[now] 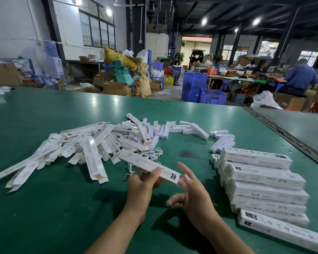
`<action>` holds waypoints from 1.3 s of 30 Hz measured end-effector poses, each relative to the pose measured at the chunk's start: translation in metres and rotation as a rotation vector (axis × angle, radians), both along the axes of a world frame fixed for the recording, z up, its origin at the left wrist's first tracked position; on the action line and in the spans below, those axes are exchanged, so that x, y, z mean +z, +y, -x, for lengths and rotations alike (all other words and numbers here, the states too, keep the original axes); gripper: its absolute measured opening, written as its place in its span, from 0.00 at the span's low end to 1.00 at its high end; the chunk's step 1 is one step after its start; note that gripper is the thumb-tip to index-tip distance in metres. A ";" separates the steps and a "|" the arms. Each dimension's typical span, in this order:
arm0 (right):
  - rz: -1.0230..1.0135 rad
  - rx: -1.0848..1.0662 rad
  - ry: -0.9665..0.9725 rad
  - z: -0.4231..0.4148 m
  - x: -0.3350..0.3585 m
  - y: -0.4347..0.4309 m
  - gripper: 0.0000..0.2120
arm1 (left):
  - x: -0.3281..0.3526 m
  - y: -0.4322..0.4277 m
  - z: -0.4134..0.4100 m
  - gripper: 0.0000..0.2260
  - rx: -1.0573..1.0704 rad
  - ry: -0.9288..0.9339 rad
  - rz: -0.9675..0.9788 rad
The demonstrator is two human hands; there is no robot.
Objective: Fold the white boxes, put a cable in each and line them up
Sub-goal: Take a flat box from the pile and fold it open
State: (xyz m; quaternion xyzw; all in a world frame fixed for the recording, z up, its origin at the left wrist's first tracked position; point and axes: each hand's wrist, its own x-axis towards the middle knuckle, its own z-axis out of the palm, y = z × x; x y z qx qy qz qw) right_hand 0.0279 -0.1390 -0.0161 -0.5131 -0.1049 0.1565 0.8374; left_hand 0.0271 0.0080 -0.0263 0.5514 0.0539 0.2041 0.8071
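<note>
Nearest me, my left hand (141,182) pinches a flat white box (145,162) above the green table (44,208); my right hand (193,189) sets straight fingers against its blurred right end. Behind it, cables (152,153) lie partly hidden. Right, the stacked boxes (261,182) run off-frame.

Beyond the green table (44,217) stand blue crates (194,82) and open cardboard boxes (116,88) — a yellow sack (122,59) lies on the heap behind them. Far right, a person in blue (301,77) sits at a cluttered bench (246,80).
</note>
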 end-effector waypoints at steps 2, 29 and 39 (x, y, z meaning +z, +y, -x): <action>0.103 -0.197 -0.067 -0.006 -0.004 0.002 0.13 | 0.002 0.008 -0.004 0.05 0.118 0.004 0.044; 1.163 -0.256 -0.609 -0.067 -0.012 0.010 0.17 | -0.002 0.054 -0.022 0.10 0.539 0.092 0.096; 1.240 -0.148 -0.935 -0.050 -0.011 0.013 0.15 | -0.003 0.051 -0.021 0.14 0.510 0.118 0.032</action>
